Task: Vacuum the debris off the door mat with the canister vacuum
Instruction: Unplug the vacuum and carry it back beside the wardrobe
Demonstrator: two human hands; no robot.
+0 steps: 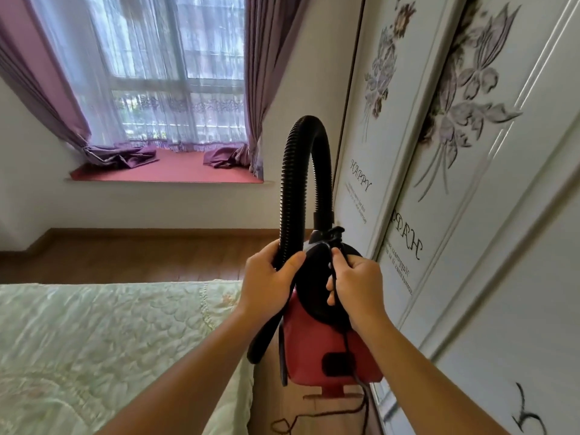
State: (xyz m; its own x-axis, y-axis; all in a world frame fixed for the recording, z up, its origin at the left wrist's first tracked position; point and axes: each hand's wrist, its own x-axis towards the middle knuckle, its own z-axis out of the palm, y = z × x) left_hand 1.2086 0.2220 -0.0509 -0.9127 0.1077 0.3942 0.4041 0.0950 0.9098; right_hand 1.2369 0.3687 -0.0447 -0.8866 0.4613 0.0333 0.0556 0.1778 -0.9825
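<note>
The canister vacuum [317, 346] is off the floor, held up in the narrow gap between the bed [94, 340] and the flowered wardrobe doors [470, 183], its red body hanging roughly upright with the black cap end uppermost. The left hand [270, 277] is wrapped round the ribbed black hose [287, 199] just beside the cap. The right hand [354, 284] is curled over the cap's far side, pinching what looks like the power cord [329, 412], which runs down the red shell and trails in loops onto the wooden floor [141, 255]. From the top of the canister the hose arches high and comes down through the left hand, so its free end [257, 350] hangs below that hand, to the left of the body, mouth pointing down at the floor. No door mat shows anywhere here, nor any debris. To my eye the job has not got to the mat yet; this is carrying and sorting out. What matters next is that the hose end sits under the left hand, far nearer it than the right, so that hand would steer it while the right sets the canister down.
</note>
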